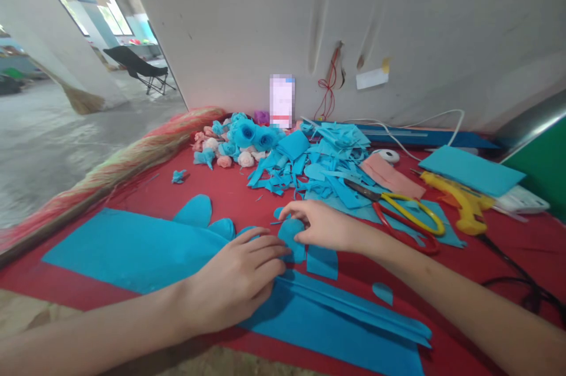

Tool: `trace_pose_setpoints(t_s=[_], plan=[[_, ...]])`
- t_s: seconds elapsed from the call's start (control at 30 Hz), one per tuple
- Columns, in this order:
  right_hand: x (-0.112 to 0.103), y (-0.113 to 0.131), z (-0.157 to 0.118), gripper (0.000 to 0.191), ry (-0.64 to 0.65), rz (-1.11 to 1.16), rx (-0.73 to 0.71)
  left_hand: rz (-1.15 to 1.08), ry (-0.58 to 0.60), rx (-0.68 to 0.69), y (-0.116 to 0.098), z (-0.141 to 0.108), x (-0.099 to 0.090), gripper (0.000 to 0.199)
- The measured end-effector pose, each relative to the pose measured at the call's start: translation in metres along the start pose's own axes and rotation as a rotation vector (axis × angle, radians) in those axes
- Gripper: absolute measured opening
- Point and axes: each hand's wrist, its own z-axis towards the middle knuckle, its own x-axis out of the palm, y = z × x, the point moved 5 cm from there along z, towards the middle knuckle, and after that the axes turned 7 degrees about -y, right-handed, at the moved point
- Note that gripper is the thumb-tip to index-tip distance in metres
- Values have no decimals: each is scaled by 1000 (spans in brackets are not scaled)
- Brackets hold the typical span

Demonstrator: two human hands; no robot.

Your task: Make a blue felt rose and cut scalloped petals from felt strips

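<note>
A long blue paper sheet point(145, 252) lies across the red table, with a folded strip point(354, 302) along its right part. My left hand point(243, 273) rests over the middle of the sheet, palm down, its fingers bent and close together; what lies under the fingertips is hidden. Beside it, my right hand point(313, 224) has its thumb and fingers closed on a rounded blue paper petal point(292, 237). More cut petals point(197, 211) lie behind the sheet at the left. A blue paper piece point(322, 261) and a small rounded scrap point(382, 292) are near my right forearm.
Paper flowers point(245, 134) and blue scraps point(327, 158) are heaped at the back. Scissors point(411, 205) with red and yellow handles, a pink paper piece point(391, 174) and a yellow glue gun point(469, 205) with a black cord lie at the right. A phone point(282, 99) leans behind the flowers.
</note>
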Motion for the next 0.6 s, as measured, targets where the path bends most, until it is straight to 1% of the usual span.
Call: trace_pose_setpoints(t_s=[0.1,0.2,0.27,0.37,0.47,0.6], plan=[[-10,2,-8,43,-66,-76,-23,-97,19,-51,4,2,1,16],[-23,2,-23,35,-122,-162,-12,-165,36,-93,7,4,2,17],[-26,-1,-34,32,-119,-209,23,-193,47,-105,8,4,3,17],[-24,-8,-46,31,-95,-251,63,-209,65,-127,10,4,3,18],[-20,-15,-48,29,-75,-253,97,-202,69,-156,11,6,2,17],[-20,-23,-44,22,-49,-225,134,-160,16,-194,14,12,-5,20]])
